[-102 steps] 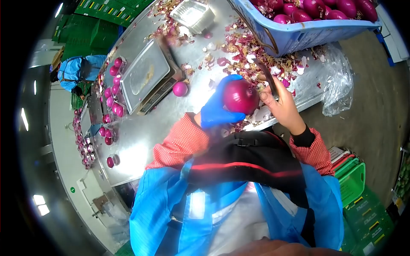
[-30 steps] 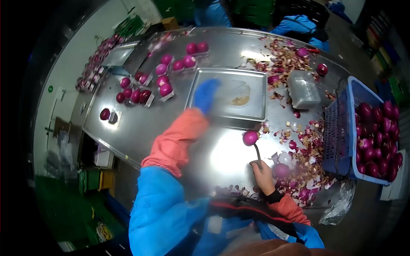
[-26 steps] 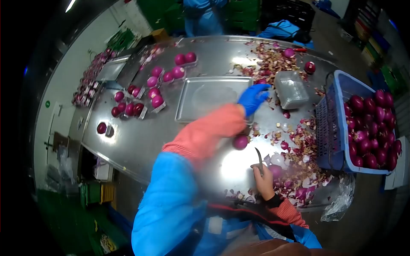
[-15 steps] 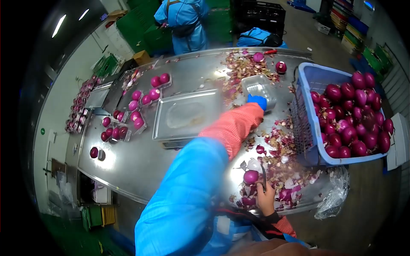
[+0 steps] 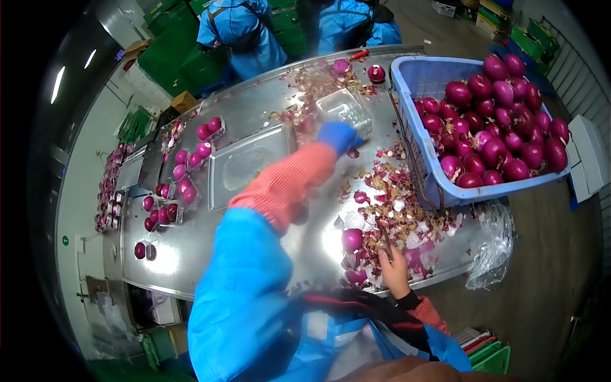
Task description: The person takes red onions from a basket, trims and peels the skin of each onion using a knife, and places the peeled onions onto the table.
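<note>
My left hand, in a blue glove, reaches across the steel table to the near-left side of a clear plastic tray. The tray looks empty. Motion smears the glove, so I cannot make out whether its fingers grip the rim. A small dark red onion piece lies just below the glove. My bare right hand is closed on a small knife, its dark blade pointing away from me. Left of the knife rests a smooth purple peeled onion, among onion skins.
A blue basket heaped with red onions stands at the right. A shallow metal pan lies left of my arm, beyond it several packed onions. Crumpled clear plastic hangs at the near-right edge. Co-workers in blue are behind the table.
The camera view has shifted, so the table and basket appear further left and higher. My left hand remains by the tray, slightly nearer me. My right hand still holds the knife.
</note>
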Demonstrator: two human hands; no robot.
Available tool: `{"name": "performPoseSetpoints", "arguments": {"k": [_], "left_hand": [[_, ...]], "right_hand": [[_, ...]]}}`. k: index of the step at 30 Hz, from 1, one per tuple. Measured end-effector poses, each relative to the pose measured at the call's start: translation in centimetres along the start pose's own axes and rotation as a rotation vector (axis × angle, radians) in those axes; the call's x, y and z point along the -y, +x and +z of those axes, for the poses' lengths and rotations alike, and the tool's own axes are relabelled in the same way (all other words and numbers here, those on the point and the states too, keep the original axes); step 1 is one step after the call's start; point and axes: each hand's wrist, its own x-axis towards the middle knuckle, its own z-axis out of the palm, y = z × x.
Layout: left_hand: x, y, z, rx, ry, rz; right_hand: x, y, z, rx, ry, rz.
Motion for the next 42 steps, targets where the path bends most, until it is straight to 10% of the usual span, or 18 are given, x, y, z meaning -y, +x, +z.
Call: {"name": "performPoseSetpoints", "arguments": {"k": [5,6,8,14,22,27,33,42], "left_hand": [[-2.7,-17.0,1.5,-0.192,0.234,0.353],[-2.6,-20.2,2.2,0.254,0.223,0.269],[-4.0,-27.0,2.9,0.009,0.048,0.31],[-5.1,-33.7,4.4,0.309,-0.231,0.149],[-11.1,-10.7,-8.0,-0.541,-0.386,0.622],[-25.7,6.0,-10.6,-0.294,-0.435,0.902],[-35.9,19.2,0.6,-0.108,0.046,0.739],[-35.4,17.2,-2.7,0.065,-0.073,0.531]], "right_hand": [[-0.5,-0.4,-0.3,-0.063,0.076,0.009],[-0.5,-0.4,-0.4,-0.046,0.096,0.024],[-1.1,-0.4,0.2,-0.057,0.092,0.014],[-2.2,-0.7,0.5,0.125,-0.042,0.038],[-2.6,-1.0,-3.8,-0.064,-0.122,-0.073],[-4.5,-1.5,-7.0,-0.195,-0.134,-0.108],[-6.7,-1.8,-10.7,-0.331,0.105,0.186],[-6.2,-2.0,-12.6,-0.338,0.118,0.115]]}}
